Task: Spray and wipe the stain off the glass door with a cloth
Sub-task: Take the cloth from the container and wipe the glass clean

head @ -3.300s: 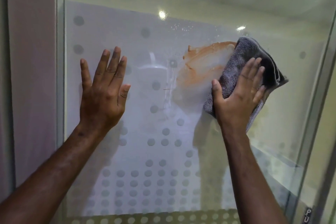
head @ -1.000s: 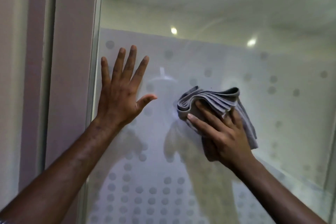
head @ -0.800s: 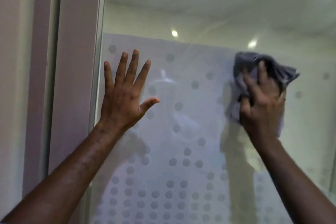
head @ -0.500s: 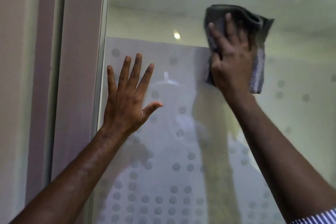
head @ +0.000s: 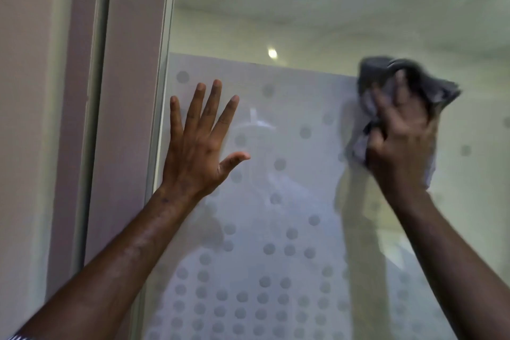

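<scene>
The glass door [head: 289,196] fills the view, with a frosted panel of grey dots. No orange stain shows on the glass. My left hand [head: 201,143] lies flat on the glass near its left edge, fingers spread, holding nothing. My right hand [head: 400,141] presses a bunched grey cloth [head: 386,74] against the glass at the upper right; both are blurred by motion. No spray bottle is in view.
The door's metal frame [head: 162,91] runs down the left side, with a pale wall and a second vertical strip [head: 93,119] beyond it. Ceiling lights reflect in the upper glass [head: 272,53].
The orange stain seen 3.3 s ago is gone. My right hand swept the cloth from centre to the right, up high, then down and right. My left hand stayed flat.
</scene>
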Action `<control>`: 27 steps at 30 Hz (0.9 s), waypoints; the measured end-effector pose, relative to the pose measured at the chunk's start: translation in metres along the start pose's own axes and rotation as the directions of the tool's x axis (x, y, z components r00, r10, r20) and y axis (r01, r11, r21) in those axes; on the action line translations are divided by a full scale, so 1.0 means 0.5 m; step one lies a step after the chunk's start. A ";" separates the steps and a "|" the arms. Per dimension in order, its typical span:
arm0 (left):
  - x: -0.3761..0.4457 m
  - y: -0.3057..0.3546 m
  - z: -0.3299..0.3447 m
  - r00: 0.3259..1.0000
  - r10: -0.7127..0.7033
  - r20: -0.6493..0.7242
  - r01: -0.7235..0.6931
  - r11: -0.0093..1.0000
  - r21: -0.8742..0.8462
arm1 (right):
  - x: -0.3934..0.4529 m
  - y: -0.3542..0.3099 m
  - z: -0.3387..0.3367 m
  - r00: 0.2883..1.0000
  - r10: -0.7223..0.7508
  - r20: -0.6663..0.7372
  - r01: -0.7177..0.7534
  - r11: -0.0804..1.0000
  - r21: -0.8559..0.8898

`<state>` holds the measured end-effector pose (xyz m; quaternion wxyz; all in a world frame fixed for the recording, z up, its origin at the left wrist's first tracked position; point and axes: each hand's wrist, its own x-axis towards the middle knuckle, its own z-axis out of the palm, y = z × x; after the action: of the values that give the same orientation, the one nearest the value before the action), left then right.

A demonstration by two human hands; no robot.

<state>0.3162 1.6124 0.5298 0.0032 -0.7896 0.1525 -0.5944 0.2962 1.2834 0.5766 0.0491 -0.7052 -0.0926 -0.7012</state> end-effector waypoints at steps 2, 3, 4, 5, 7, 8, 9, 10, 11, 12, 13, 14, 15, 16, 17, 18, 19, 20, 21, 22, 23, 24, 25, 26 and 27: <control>0.000 0.000 0.003 1.000 -0.002 -0.004 0.002 1.000 0.011 | 0.070 -0.011 0.001 0.978 0.206 -0.027 -0.205 0.978 0.038; 0.000 0.000 0.004 1.000 -0.002 -0.009 0.002 1.000 0.012 | 0.098 -0.026 0.007 0.967 0.252 -0.031 -0.250 0.967 0.049; 0.001 0.000 0.005 1.000 -0.002 -0.012 0.002 1.000 0.011 | 0.119 -0.045 0.013 0.966 0.258 -0.030 -0.256 0.965 0.053; 0.001 0.000 0.005 1.000 -0.001 -0.015 0.001 1.000 0.010 | 0.132 -0.066 0.020 0.973 0.232 -0.022 -0.230 0.972 0.056; 0.001 -0.001 0.007 1.000 -0.001 -0.023 0.001 1.000 0.014 | 0.138 -0.113 0.032 0.994 0.107 0.008 -0.108 0.991 0.078; 0.001 -0.001 0.007 1.000 -0.001 -0.027 0.001 1.000 0.018 | 0.132 -0.136 0.036 0.999 0.026 0.031 -0.029 0.995 0.094; 0.001 -0.001 0.007 1.000 0.000 -0.030 0.001 1.000 0.022 | 0.118 -0.160 0.041 0.996 -0.059 0.060 0.052 0.993 0.107; 0.001 -0.001 0.007 0.999 0.002 -0.032 -0.001 1.000 0.024 | 0.096 -0.182 0.045 0.985 -0.146 0.094 0.135 0.984 0.115; 0.000 -0.002 0.007 0.999 0.003 -0.032 -0.002 1.000 0.024 | 0.065 -0.201 0.049 0.964 -0.232 0.130 0.217 0.969 0.119; -0.001 -0.001 0.006 1.000 0.004 -0.031 -0.003 1.000 0.027 | 0.032 -0.213 0.052 0.934 -0.317 0.166 0.300 0.947 0.119; -0.002 -0.001 0.006 1.000 0.004 -0.028 -0.003 0.999 0.033 | 0.000 -0.216 0.053 0.897 -0.394 0.201 0.378 0.919 0.113; -0.004 -0.001 0.006 1.000 0.006 -0.027 -0.005 0.999 0.039 | -0.023 -0.210 0.051 0.862 -0.450 0.234 0.439 0.893 0.102; -0.007 -0.001 0.007 1.000 0.009 -0.026 -0.008 0.999 0.041 | -0.035 -0.199 0.047 0.841 -0.478 0.252 0.472 0.877 0.088; -0.010 -0.001 0.007 1.000 0.010 -0.027 -0.009 0.999 0.042 | -0.031 -0.189 0.043 0.846 -0.472 0.248 0.468 0.880 0.078; -0.012 -0.001 0.007 1.000 0.008 -0.028 -0.007 0.999 0.041 | -0.016 -0.187 0.041 0.872 -0.433 0.227 0.429 0.900 0.069; -0.012 -0.001 0.007 1.000 0.006 -0.027 -0.005 0.999 0.042 | 0.002 -0.192 0.039 0.904 -0.373 0.207 0.367 0.928 0.066; -0.012 -0.002 0.008 1.000 0.006 -0.026 -0.005 0.999 0.043 | 0.019 -0.206 0.039 0.930 -0.312 0.193 0.304 0.950 0.069; -0.012 -0.002 0.009 1.000 0.005 -0.025 -0.004 0.999 0.045 | 0.030 -0.224 0.040 0.944 -0.268 0.190 0.257 0.963 0.080; -0.012 -0.002 0.010 1.000 0.007 -0.027 -0.005 0.999 0.050 | 0.033 -0.242 0.044 0.949 -0.250 0.189 0.237 0.967 0.093; -0.012 -0.003 0.012 0.999 0.009 -0.032 -0.007 0.998 0.054 | 0.027 -0.257 0.047 0.948 -0.255 0.192 0.239 0.966 0.101; -0.012 -0.004 0.014 0.999 0.011 -0.039 -0.008 0.998 0.057 | 0.013 -0.266 0.052 0.940 -0.279 0.195 0.263 0.959 0.104; -0.013 -0.005 0.015 0.999 0.013 -0.047 -0.010 0.998 0.056 | -0.009 -0.270 0.056 0.929 -0.316 0.195 0.301 0.948 0.101; -0.013 -0.005 0.015 0.998 0.017 -0.053 -0.014 0.999 0.052 | -0.036 -0.269 0.060 0.915 -0.358 0.188 0.345 0.934 0.097; -0.013 -0.006 0.015 0.998 0.020 -0.056 -0.018 0.999 0.046 | -0.062 -0.266 0.064 0.900 -0.397 0.179 0.385 0.918 0.095; -0.013 -0.006 0.014 0.998 0.023 -0.056 -0.021 0.999 0.038 | -0.086 -0.261 0.066 0.887 -0.429 0.172 0.418 0.903 0.095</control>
<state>0.3218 1.6157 0.5222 0.0203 -0.7704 0.1499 -0.6193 0.3026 1.4152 0.5253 -0.0944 -0.7296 -0.2677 -0.6222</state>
